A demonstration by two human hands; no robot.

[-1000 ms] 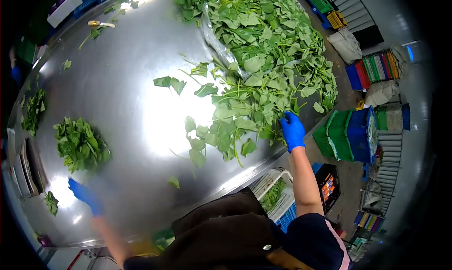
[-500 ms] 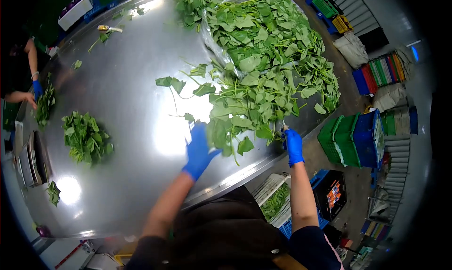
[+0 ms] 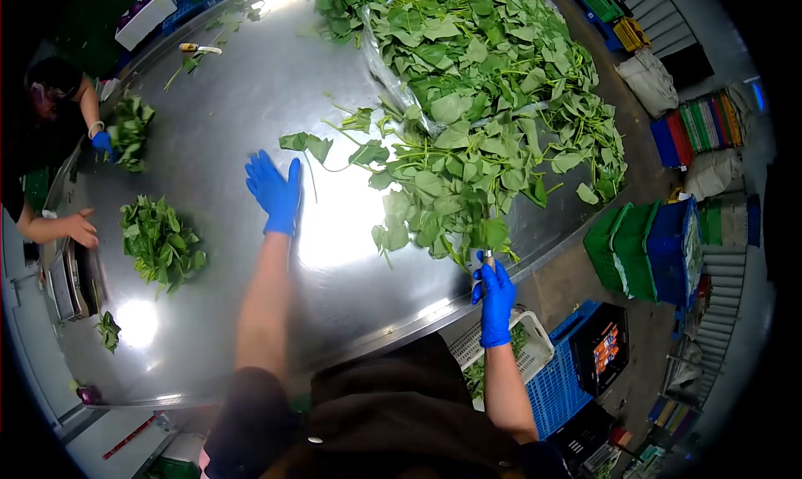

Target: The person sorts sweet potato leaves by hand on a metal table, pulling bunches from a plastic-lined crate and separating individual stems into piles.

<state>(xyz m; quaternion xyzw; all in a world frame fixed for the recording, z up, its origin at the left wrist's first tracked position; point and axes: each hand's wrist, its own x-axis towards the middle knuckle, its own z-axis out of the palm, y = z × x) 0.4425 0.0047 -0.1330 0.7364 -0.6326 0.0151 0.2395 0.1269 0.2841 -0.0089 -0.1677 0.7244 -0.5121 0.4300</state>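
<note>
My left hand (image 3: 274, 193), in a blue glove, is over the bare metal table (image 3: 225, 120) with its fingers stretched out and nothing in them. My right hand (image 3: 496, 305), also gloved in blue, grips the handle of a knife (image 3: 489, 260) near the table's front edge. Leaves hide most of the blade. Just beyond that hand lies a loose spread of leafy green stems (image 3: 451, 182), joining a large heap of the same greens (image 3: 476, 53) on a clear plastic bag (image 3: 382, 70). A few separate stems (image 3: 307, 145) lie between my hands.
At left a co-worker's gloved hand (image 3: 104, 142) holds a bunch of greens (image 3: 130, 134); the person's other hand (image 3: 81, 228) is bare. A leafy pile (image 3: 159, 241) and a light-handled tool (image 3: 200, 49) lie on the table. Crates (image 3: 643, 249) stand right, a white basket (image 3: 535, 345) below.
My left hand has swung left and away from the greens, fingers spread. My right hand has shifted left and nearer me with the knife. The co-worker's bunch has been lifted farther back.
</note>
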